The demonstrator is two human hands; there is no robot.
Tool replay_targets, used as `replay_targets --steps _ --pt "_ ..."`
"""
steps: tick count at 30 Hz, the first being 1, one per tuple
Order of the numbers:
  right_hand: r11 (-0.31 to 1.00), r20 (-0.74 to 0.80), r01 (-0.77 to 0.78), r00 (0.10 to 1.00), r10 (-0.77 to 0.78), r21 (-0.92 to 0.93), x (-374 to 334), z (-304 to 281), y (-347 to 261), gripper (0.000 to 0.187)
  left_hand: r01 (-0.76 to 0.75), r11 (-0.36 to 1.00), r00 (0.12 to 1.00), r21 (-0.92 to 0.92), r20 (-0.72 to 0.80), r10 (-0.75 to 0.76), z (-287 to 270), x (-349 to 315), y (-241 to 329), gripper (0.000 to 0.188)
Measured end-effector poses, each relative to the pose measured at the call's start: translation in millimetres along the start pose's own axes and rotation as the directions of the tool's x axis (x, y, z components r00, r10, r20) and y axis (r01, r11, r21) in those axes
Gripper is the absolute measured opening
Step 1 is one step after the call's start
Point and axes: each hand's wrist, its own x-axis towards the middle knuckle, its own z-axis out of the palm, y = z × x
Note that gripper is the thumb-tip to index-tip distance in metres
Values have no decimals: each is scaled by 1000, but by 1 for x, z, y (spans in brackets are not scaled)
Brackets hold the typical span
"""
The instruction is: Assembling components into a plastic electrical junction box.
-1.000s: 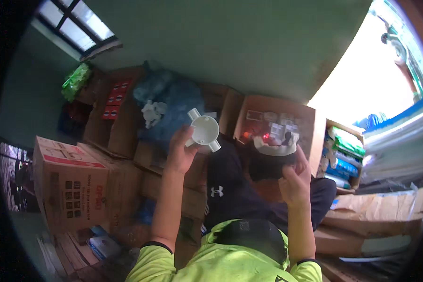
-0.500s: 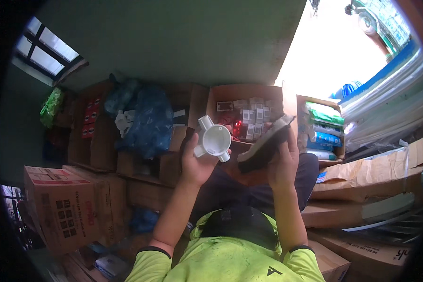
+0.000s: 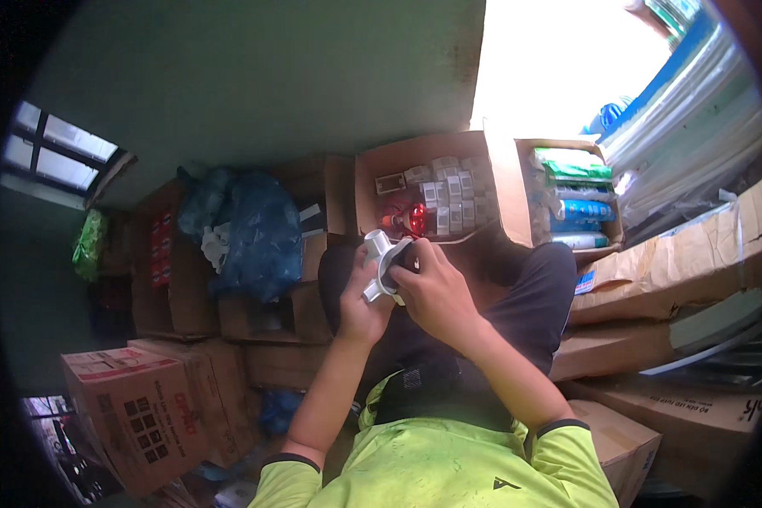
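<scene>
My left hand (image 3: 364, 306) holds a white round plastic conduit junction box (image 3: 378, 245) with stub spouts, tilted so that its open face turns toward my right hand. My right hand (image 3: 442, 295) is closed, its fingers at the mouth of the box. They press a dark, soft-looking pad (image 3: 400, 261) against the inside of the box. Most of the pad is hidden by the fingers and the box rim.
Ahead stands an open carton (image 3: 366, 216) of small white boxes with a red shiny item (image 3: 416, 220). Blue plastic bags (image 3: 267, 229) lie on cartons at left. Packets (image 3: 580, 212) fill a box at right. A large carton (image 3: 135, 415) stands lower left.
My right hand has moved left with the dark, pale-edged pad and now works it inside the junction box. My left hand has tilted the box. The view has shifted a little.
</scene>
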Motion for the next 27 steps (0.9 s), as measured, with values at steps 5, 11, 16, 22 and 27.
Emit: replay_targets --steps 5,11,16,22,27 --pt "959 358 18 926 -123 283 -1 -24 21 15 119 993 993 -6 -16 -119 -12 -2 -2 45" --pt "976 -285 76 958 -15 204 -7 -36 38 29 255 966 967 -32 -3 -255 7 2 -1 70" --pt "845 -332 -111 887 321 522 -14 -38 24 29 335 942 931 -26 161 -327 -1 3 2 68" --pt "989 25 147 989 -147 -14 -31 -2 7 33 176 983 979 -46 -99 -180 -5 8 -17 68" --pt "999 329 20 944 -31 36 -30 -17 4 32 275 959 961 66 -47 -273 -3 7 -10 71"
